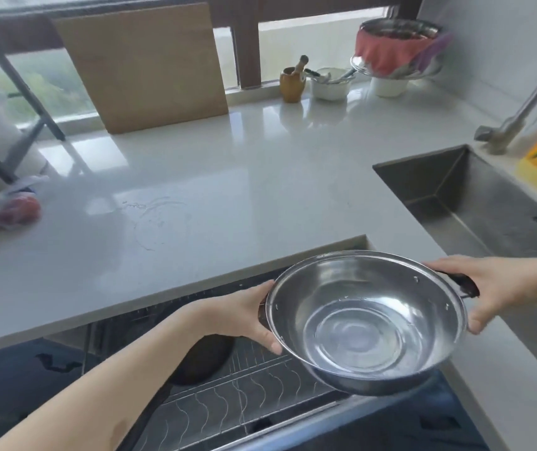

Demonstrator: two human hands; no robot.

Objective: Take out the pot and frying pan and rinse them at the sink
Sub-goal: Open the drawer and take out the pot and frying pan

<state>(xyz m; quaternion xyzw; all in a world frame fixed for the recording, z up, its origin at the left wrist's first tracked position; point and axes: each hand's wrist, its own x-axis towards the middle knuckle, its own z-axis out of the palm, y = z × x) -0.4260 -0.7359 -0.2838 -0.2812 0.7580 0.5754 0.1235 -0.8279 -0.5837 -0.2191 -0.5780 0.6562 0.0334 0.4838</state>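
Pot (366, 323) shiny steel (mirror-like), sink (475, 203) brushed steel, counter (195, 177) glossy white, board (143, 66) matt wood.

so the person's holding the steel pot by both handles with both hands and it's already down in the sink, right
Not quite. The head view shows both hands, left and right, holding the steel pot by its handles, but it is above the open drawer rack, not in the sink.

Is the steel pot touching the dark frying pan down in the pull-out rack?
Apart. The head view shows the steel pot held by both side handles, left hand and right hand, with the frying pan lower left in the rack, clear of it.
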